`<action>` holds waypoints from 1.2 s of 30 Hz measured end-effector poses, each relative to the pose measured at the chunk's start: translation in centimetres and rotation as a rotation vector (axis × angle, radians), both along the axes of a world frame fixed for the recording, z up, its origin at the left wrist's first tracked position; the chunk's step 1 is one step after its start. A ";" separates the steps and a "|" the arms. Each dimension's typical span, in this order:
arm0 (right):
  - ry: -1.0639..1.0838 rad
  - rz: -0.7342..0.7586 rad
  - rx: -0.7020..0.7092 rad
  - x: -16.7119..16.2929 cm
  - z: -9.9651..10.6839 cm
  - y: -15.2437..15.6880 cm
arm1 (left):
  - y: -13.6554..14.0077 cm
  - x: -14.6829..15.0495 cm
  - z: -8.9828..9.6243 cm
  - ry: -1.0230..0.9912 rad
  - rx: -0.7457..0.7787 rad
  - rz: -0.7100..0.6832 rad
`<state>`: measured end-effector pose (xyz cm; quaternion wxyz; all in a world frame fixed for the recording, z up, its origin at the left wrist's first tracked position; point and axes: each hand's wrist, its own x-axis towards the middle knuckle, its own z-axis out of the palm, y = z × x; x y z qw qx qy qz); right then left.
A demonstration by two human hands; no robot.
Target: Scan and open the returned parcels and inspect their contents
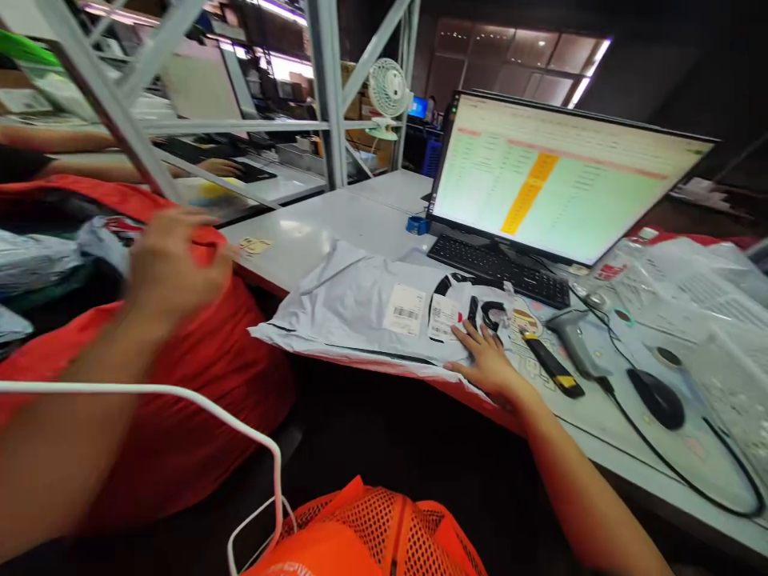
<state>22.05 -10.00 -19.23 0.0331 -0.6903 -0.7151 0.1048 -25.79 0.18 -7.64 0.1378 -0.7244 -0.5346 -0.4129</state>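
A grey plastic mailing parcel (354, 300) with white labels and black print lies flat at the table's front edge. My right hand (483, 360) rests on its right end, fingers spread and open. On the left, my left hand (177, 264) is blurred at the rim of a large red cloth bag (240, 360); red fabric shows between its curled fingers and thumb, so it looks closed on the rim. Inside the bag lie several wrapped parcels (42, 260). A black-and-yellow utility knife (553, 366) lies right of my right hand.
Behind the parcel are a keyboard (498, 270) and a monitor (564, 184). To the right lie a barcode scanner (573, 344), a corded mouse (657, 398) and clear plastic wrap (720, 296). Metal frame bars (330, 96) rise at the back left. Another person's hand (221, 167) is beyond. A white cable (204, 404) crosses in front.
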 end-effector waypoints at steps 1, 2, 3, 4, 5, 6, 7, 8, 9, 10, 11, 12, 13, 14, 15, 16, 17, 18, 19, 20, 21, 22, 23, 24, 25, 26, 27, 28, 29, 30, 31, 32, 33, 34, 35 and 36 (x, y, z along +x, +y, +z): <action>0.023 0.000 0.017 -0.1 0.1 -0.2 | -0.2 4.6 -0.9 0.028 -0.071 -0.141; 0.056 0.008 0.044 0.0 0.2 -0.5 | -0.8 9.6 -2.1 0.074 -0.153 -0.315; 0.104 0.027 0.089 0.3 0.4 -1.0 | -1.8 14.6 -3.5 0.137 -0.257 -0.449; 0.165 0.050 0.155 1.0 0.8 -1.6 | -3.0 19.4 -5.0 0.248 -0.355 -0.570; 0.229 0.064 0.248 2.0 1.3 -2.3 | -4.4 23.7 -6.7 0.373 -0.447 -0.662; 0.282 0.050 0.360 3.4 2.0 -3.2 | -5.8 27.3 -8.4 0.454 -0.517 -0.713; 0.310 -0.007 0.475 5.2 2.7 -4.1 | -7.1 30.2 -10.0 0.505 -0.565 -0.748; 0.304 -0.107 0.577 7.3 3.4 -5.0 | -8.2 32.3 -11.4 0.536 -0.563 -0.791; 0.262 -0.242 0.648 9.6 4.1 -5.8 | -9.1 33.6 -12.6 0.545 -0.541 -0.833; 0.191 -0.388 0.673 11.9 4.6 -6.5 | -9.6 34.4 -13.5 0.545 -0.516 -0.868; 0.107 -0.524 0.647 14.0 4.9 -7.0 | -9.9 34.7 -14.1 0.541 -0.492 -0.893; 0.023 -0.634 0.574 15.9 5.1 -7.1 | -10.0 34.8 -14.4 0.537 -0.479 -0.907; -0.048 -0.716 0.464 17.4 5.0 -7.1 | -9.9 34.8 -14.5 0.536 -0.477 -0.913; -0.104 -0.770 0.338 18.4 4.8 -6.7 | -9.8 34.7 -14.5 0.539 -0.482 -0.911; -0.144 -0.800 0.217 19.0 4.5 -6.2 | -9.6 34.6 -14.4 0.542 -0.487 -0.909; -0.172 -0.815 0.118 19.1 4.0 -5.5 | -9.5 34.6 -14.3 0.544 -0.489 -0.907; -0.195 -0.820 0.052 18.9 3.6 -4.8 | -9.4 34.6 -14.2 0.542 -0.487 -0.907; -0.217 -0.819 0.019 18.6 3.3 -4.0 | -9.4 34.6 -14.2 0.537 -0.479 -0.908; -0.237 -0.813 0.013 18.1 3.0 -3.2 | -9.4 34.6 -14.2 0.530 -0.467 -0.909; -0.242 -0.808 0.017 17.8 2.9 -2.5 | -9.5 34.6 -14.3 0.522 -0.454 -0.911; -0.228 -0.806 0.015 17.5 3.0 -1.9 | -9.6 34.6 -14.4 0.514 -0.440 -0.913; -0.203 -0.806 0.009 17.5 3.2 -1.4 | -9.7 34.5 -14.6 0.506 -0.426 -0.914; -0.178 -0.808 -0.004 17.6 3.7 -1.1 | -9.7 34.5 -14.7 0.497 -0.414 -0.913; -0.143 -0.816 -0.019 17.8 4.5 -1.0 | -9.8 34.4 -14.8 0.490 -0.404 -0.912; -0.091 -0.829 -0.031 18.1 5.4 -1.1 | -9.8 34.4 -14.9 0.483 -0.394 -0.911; -0.021 -0.837 -0.030 18.2 6.6 -1.5 | -9.9 34.3 -15.0 0.477 -0.385 -0.912; 0.070 -0.827 -0.018 18.2 8.0 -2.1 | -9.9 34.2 -15.0 0.473 -0.375 -0.913; 0.187 -0.789 -0.001 17.9 9.5 -3.0 | -9.9 34.2 -15.0 0.470 -0.365 -0.915; 0.318 -0.721 0.006 17.3 11.0 -4.1 | -9.9 34.1 -15.0 0.468 -0.353 -0.918; 0.438 -0.628 -0.008 16.3 12.5 -5.2 | -9.9 34.0 -15.0 0.466 -0.340 -0.923; 0.522 -0.520 -0.050 15.1 13.9 -6.3 | -9.9 34.0 -15.1 0.465 -0.327 -0.930; 0.571 -0.412 -0.113 13.6 15.2 -7.2 | -9.9 34.0 -15.2 0.464 -0.315 -0.939; 0.588 -0.317 -0.177 12.0 16.2 -8.0 | -9.9 34.0 -15.3 0.462 -0.306 -0.949; 0.576 -0.236 -0.228 10.4 17.0 -8.5 | -9.8 34.0 -15.4 0.460 -0.302 -0.959; 0.549 -0.163 -0.262 8.9 17.6 -8.7 | -9.8 34.0 -15.6 0.456 -0.306 -0.965; 0.520 -0.098 -0.274 7.6 17.8 -8.7 | -9.8 34.0 -15.8 0.451 -0.317 -0.969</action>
